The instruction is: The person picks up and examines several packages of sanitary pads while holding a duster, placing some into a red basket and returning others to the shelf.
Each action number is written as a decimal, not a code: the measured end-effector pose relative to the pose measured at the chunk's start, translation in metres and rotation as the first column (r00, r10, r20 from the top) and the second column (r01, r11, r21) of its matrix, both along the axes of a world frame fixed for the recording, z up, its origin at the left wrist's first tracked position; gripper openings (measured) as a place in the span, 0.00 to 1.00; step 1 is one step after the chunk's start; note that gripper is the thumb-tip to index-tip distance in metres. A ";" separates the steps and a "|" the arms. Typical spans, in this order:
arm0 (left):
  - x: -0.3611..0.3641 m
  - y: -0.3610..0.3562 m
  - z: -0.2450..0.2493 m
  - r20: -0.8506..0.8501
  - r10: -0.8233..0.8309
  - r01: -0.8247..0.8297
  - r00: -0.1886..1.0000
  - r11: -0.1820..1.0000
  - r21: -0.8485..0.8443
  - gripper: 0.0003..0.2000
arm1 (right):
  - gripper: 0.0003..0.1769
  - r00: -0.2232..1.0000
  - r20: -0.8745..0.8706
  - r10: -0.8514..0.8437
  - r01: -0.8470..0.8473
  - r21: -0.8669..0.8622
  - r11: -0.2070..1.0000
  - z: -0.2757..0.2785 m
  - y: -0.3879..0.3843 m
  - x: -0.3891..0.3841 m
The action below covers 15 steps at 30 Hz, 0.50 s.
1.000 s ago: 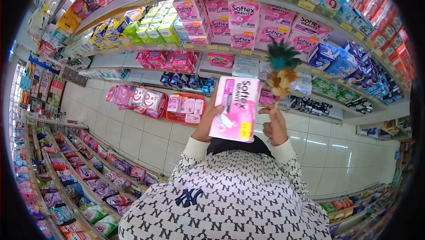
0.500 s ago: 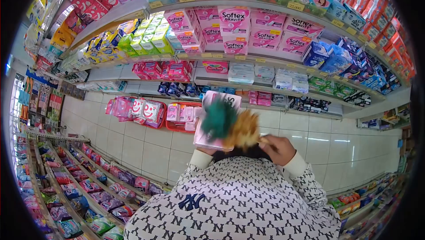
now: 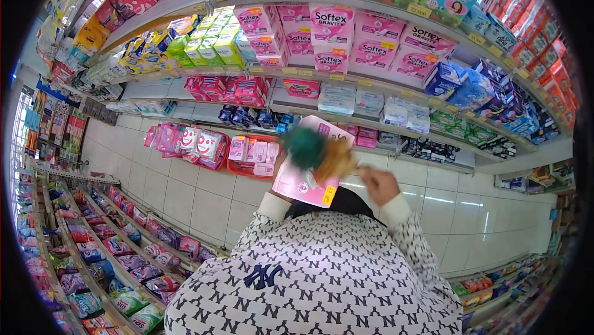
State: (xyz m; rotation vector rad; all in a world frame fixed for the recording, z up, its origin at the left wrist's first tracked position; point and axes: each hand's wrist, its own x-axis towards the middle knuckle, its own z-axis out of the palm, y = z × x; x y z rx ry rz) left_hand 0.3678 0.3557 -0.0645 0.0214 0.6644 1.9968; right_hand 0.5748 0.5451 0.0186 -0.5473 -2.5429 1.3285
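A pink-and-white Softex pack with an orange sticker is held up in front of my body. My left hand grips it from the left side and underneath; most of that hand is hidden behind the pack. My right hand is closed around the handle end of a feather duster. The duster's brown and green feathers, blurred by motion, lie across the face of the pack.
Shelves ahead carry pink Softex boxes and green packs. On the tiled floor stand two red baskets of packs, one being the right basket. More racks of packs line the lower left.
The pack has turned, showing more of its pink face and orange sticker. My right hand has shifted slightly up and left, and the duster's feathers have swept up over the pack.
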 end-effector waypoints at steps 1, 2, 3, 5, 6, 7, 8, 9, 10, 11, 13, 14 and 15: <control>0.003 -0.004 0.014 0.062 -0.029 0.023 0.998 0.996 0.091 0.28 | 0.10 0.981 -0.008 -0.194 0.194 -0.035 0.980 -0.029 0.017 -0.005; 0.005 -0.008 0.030 0.122 -0.067 0.044 0.990 0.983 0.179 0.29 | 0.09 0.954 0.064 -0.293 0.294 -0.020 0.955 -0.028 0.029 -0.005; 0.006 -0.007 0.035 0.142 -0.052 0.032 0.989 0.990 0.140 0.29 | 0.09 0.914 0.132 -0.383 0.386 0.002 0.923 -0.023 0.039 -0.007; 0.004 -0.007 0.041 0.139 -0.003 -0.004 0.990 0.998 0.055 0.29 | 0.10 0.907 0.103 -0.409 0.415 -0.045 0.909 -0.019 0.039 -0.011; 0.003 -0.006 0.043 0.118 0.022 -0.023 0.993 1.000 0.009 0.29 | 0.10 0.935 0.006 -0.356 0.354 -0.115 0.928 -0.019 0.027 -0.008; 0.003 -0.005 0.044 0.100 0.042 -0.039 0.994 0.998 -0.039 0.28 | 0.10 0.947 -0.090 -0.309 0.290 -0.178 0.940 -0.015 0.012 -0.005; -0.002 -0.006 0.043 0.039 -0.085 0.080 0.996 0.990 0.116 0.27 | 0.13 0.988 -0.093 -0.122 0.108 -0.146 0.983 -0.008 0.002 0.000; -0.002 -0.002 0.046 -0.007 -0.045 0.046 0.999 0.997 0.056 0.26 | 0.14 0.998 -0.045 -0.047 0.043 -0.099 0.994 -0.001 -0.009 -0.003; 0.001 0.004 0.049 -0.055 -0.009 0.009 0.998 1.000 -0.001 0.26 | 0.16 1.000 0.007 0.025 -0.025 -0.055 0.998 0.003 -0.014 -0.005; 0.003 0.007 0.051 -0.103 0.025 -0.031 0.994 0.998 -0.058 0.26 | 0.17 0.997 -0.043 -0.062 0.056 -0.141 0.988 -0.017 -0.012 -0.006; 0.002 0.003 0.054 -0.166 -0.113 0.096 0.980 0.990 -0.107 0.30 | 0.19 0.965 -0.118 -0.234 0.187 -0.319 0.929 -0.054 -0.005 -0.020; 0.005 0.006 0.064 -0.235 -0.114 0.074 0.965 0.982 -0.171 0.33 | 0.20 0.958 -0.090 -0.272 0.188 -0.519 0.834 -0.052 -0.002 -0.018; 0.006 0.011 0.079 -0.297 -0.081 0.028 0.951 0.984 -0.178 0.34 | 0.21 0.952 -0.055 -0.302 0.182 -0.692 0.698 -0.014 -0.008 -0.022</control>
